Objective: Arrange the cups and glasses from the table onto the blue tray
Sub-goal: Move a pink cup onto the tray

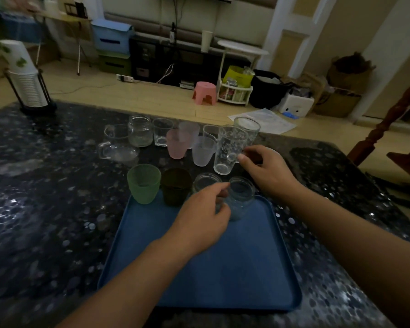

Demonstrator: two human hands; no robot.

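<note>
Four cups (pixel 175 185) line the blue tray (pixel 199 280); more glasses (pixel 180 143) crowd behind.

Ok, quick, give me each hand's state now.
Left hand: closed on the jar.
Right hand: fingertips touching the tall glass, grip unclear.

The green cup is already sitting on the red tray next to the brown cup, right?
Not quite. The tray is blue, not red, as the head view shows. The green cup does sit at its far edge beside the brown cup.
</note>
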